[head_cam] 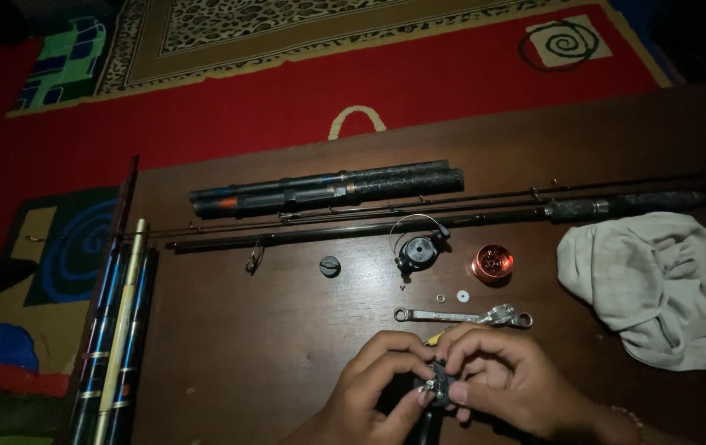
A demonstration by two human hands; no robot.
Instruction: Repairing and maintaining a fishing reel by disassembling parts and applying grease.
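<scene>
on the counter [246, 354], the wrench [462, 316] lies behind the hands; reel body [420, 250] and spool [492, 263] behind the wrench, cloth [658, 284] to its right.

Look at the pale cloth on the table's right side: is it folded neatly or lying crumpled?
Crumpled. The cloth lies in a loose heap with uneven bulges and creases, no straight folded edges showing.

The fingers [419, 363] hide most of the small part [435, 386]; the rods [110, 363] and both wrists are cut off at the bottom edge.
</scene>
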